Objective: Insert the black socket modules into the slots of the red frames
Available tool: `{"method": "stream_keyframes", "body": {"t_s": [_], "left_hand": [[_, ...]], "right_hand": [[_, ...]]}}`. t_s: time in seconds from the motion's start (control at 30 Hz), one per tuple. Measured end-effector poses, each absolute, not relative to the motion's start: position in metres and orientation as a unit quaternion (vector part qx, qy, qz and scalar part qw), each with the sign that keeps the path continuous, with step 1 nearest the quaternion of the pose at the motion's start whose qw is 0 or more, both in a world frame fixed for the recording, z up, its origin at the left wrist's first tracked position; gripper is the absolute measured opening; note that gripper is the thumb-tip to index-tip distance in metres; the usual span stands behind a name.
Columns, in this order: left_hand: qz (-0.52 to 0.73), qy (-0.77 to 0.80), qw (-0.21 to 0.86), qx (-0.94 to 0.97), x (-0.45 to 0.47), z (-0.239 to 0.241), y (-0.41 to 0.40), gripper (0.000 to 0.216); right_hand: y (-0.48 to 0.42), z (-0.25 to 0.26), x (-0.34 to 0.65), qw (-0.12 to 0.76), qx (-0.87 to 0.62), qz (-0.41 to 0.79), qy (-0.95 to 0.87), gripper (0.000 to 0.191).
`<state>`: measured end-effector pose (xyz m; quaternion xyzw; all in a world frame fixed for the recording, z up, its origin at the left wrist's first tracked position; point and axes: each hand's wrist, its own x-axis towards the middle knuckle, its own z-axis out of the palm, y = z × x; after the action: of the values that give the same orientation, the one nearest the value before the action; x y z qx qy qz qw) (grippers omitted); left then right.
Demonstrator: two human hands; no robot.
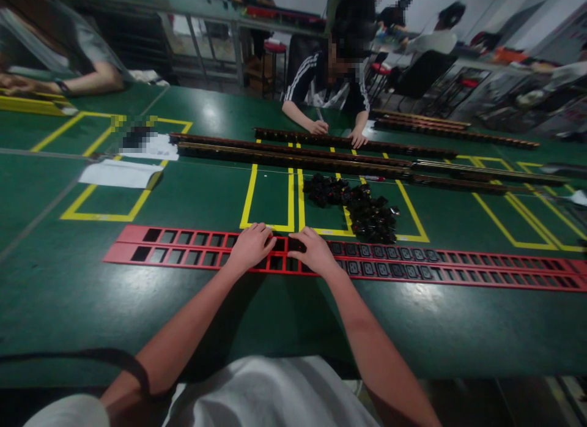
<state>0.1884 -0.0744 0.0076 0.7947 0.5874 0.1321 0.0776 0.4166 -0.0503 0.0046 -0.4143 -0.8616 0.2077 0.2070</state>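
Two long red strips (183, 246) with rows of rectangular cut-outs lie side by side across the green table (293, 329) in front of me. My left hand (251, 246) and my right hand (312, 249) rest on the strips near their middle, fingers curled down over the slots. A small black part (293, 245) sits between the two hands; the fingertips of both press at it. The slots to the right of my hands hold black sockets (380, 252), while those to the left are empty. A heap of loose black sockets (362, 210) lies just beyond my right hand.
Long dark strips (293, 155) lie across the table's far half, inside yellow floor-tape boxes (270, 197). A person opposite (330, 84) leans over one strip with a pen. Papers (121, 173) lie at the left, where another person's arm (87, 81) rests.
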Motion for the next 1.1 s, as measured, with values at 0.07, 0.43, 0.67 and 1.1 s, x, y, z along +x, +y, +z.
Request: {"method": "stream_keyframes", "body": {"t_s": [0.07, 0.43, 0.67, 1.1], "left_hand": [[0.134, 0.587, 0.079, 0.794, 0.1883, 0.0077, -0.0744, 0.025], [0.13, 0.591, 0.085, 0.792, 0.1888, 0.0095, -0.0734, 0.027], [0.13, 0.592, 0.091, 0.79, 0.1886, 0.0107, -0.0734, 0.028], [0.124, 0.594, 0.086, 0.79, 0.1886, 0.0103, -0.0741, 0.027]], "right_hand": [[-0.05, 0.0043, 0.4167, 0.209, -0.415, 0.212, -0.86, 0.045], [-0.0485, 0.0066, 0.4168, 0.217, -0.408, 0.227, -0.857, 0.041], [-0.0466, 0.004, 0.4179, 0.223, -0.401, 0.243, -0.854, 0.041], [-0.0453, 0.0044, 0.4188, 0.227, -0.388, 0.241, -0.86, 0.04]]}}
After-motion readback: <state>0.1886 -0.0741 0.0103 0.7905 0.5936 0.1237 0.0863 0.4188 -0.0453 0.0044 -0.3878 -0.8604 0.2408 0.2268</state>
